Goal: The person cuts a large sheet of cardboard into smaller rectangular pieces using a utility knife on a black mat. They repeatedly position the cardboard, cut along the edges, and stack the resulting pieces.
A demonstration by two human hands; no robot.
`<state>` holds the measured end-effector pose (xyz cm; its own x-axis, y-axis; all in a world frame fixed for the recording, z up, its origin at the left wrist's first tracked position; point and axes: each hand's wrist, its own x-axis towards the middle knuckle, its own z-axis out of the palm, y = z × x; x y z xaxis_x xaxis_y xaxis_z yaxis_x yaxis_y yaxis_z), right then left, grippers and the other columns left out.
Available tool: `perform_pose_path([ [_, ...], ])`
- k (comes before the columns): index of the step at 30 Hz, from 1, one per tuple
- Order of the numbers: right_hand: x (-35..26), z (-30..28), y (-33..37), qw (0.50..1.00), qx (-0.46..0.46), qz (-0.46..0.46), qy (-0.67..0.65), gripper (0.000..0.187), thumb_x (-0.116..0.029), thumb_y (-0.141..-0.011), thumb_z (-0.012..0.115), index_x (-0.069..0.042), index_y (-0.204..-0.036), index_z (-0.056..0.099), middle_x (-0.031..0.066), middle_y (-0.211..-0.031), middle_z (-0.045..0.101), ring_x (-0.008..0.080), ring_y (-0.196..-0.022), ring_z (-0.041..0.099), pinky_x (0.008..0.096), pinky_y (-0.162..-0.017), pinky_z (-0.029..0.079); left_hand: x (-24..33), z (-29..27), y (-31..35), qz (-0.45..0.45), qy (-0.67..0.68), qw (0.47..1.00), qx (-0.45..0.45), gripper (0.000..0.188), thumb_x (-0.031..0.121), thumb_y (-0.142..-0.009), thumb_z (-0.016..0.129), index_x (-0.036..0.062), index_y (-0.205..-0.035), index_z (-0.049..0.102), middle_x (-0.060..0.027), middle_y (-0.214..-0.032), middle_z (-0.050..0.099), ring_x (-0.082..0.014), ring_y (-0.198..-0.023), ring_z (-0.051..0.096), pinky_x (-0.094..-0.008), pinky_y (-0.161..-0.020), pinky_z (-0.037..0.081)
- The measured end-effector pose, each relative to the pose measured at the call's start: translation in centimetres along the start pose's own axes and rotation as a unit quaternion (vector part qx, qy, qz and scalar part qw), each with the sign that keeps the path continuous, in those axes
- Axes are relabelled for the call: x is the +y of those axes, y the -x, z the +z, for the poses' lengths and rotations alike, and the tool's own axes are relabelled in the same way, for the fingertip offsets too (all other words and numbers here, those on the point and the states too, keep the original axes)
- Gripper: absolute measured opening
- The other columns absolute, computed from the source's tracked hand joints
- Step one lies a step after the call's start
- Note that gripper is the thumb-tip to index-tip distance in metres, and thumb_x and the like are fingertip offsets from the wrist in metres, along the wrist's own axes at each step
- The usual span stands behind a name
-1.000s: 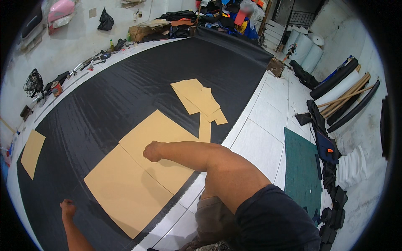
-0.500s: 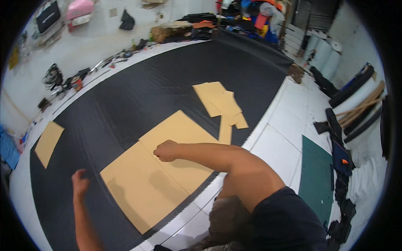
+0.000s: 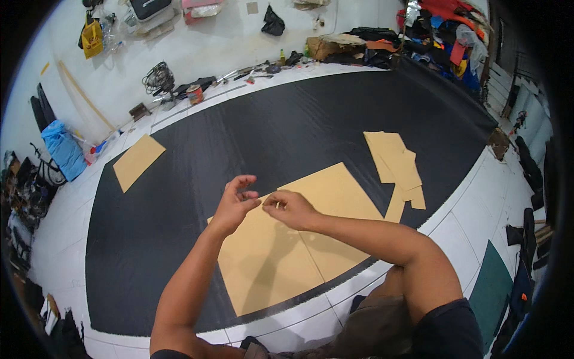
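Note:
Two large tan cardboard sheets lie edge to edge on a wide black sheet of material (image 3: 155, 257): a near-left cardboard sheet (image 3: 263, 275) and a far-right cardboard sheet (image 3: 344, 197). Just above them my hands are close together. My left hand (image 3: 236, 203) has its fingers apart and curved, with nothing visible in them. The fingertips of my right hand (image 3: 291, 209) are pinched together near the left thumb; whatever they hold, if anything, is too small to make out. Both hands cover part of the cardboard's far edge.
Several smaller tan cardboard pieces (image 3: 394, 164) overlap at the right of the black sheet. A single tan piece (image 3: 139, 161) lies at the far left. White floor tiles (image 3: 287, 332) border the near side, with a green board (image 3: 491, 293) at the right. Tools and a can (image 3: 195, 94) line the wall.
My right hand has lifted from the seam between the large cardboard sheets. My left hand has come in from the left to meet it. The view has swung left.

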<state>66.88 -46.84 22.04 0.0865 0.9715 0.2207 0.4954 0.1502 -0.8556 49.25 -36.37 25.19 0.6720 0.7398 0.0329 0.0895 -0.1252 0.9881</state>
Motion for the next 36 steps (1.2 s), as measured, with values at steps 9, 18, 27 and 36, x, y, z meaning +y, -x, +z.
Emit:
perform_pose_path([
  [9, -0.8, -0.6, -0.1, 0.999, 0.010, -0.036, -0.032, 0.026, -0.026, -0.092, 0.067, -0.003, -0.104, 0.072, 0.0078, -0.094, 0.068, 0.0157, -0.075, 0.061, 0.0312, -0.071, 0.050, 1.7, -0.5, 0.8, -0.009, 0.106, 0.994, -0.017, 0.068, -0.004, -0.081, 0.072, 0.0116, -0.140, 0.042, -0.0045, -0.117, 0.036, -0.0072, -0.089, 0.054, -0.0265, -0.089, 0.050],
  [18, -1.1, -0.8, -0.3, 0.998, 0.013, -0.043, -0.034, 0.025, -0.026, -0.093, 0.068, -0.002, -0.101, 0.073, 0.0063, -0.090, 0.066, 0.0137, -0.073, 0.059, 0.0293, -0.069, 0.048, 1.8, 0.0, 0.9, -0.011, 0.064, 0.998, -0.018, 0.068, -0.006, -0.082, 0.070, 0.0102, -0.141, 0.040, -0.0049, -0.116, 0.036, -0.0086, -0.090, 0.054, -0.0258, -0.088, 0.051],
  [27, -0.7, -1.1, -0.1, 0.998, 0.001, -0.065, 0.018, 0.021, -0.021, -0.089, 0.069, -0.002, -0.099, 0.071, 0.0089, -0.093, 0.067, 0.0208, -0.079, 0.064, 0.0335, -0.073, 0.051, 2.7, 1.1, 1.5, 0.051, -0.144, 0.988, -0.023, 0.063, -0.006, -0.083, 0.066, 0.0126, -0.139, 0.044, -0.0088, -0.123, 0.032, -0.0109, -0.094, 0.050, -0.0249, -0.084, 0.053],
  [36, -0.3, -0.8, 0.1, 0.988, 0.068, -0.099, 0.098, 0.016, -0.015, -0.087, 0.067, 0.000, -0.093, 0.068, 0.0104, -0.082, 0.065, 0.0213, -0.073, 0.063, 0.0338, -0.069, 0.050, 2.3, 3.7, 1.6, 0.089, -0.224, 0.966, 0.096, 0.055, -0.009, -0.080, 0.063, 0.0084, -0.130, 0.051, -0.0119, -0.121, 0.037, -0.0135, -0.087, 0.053, -0.0280, -0.082, 0.053],
])
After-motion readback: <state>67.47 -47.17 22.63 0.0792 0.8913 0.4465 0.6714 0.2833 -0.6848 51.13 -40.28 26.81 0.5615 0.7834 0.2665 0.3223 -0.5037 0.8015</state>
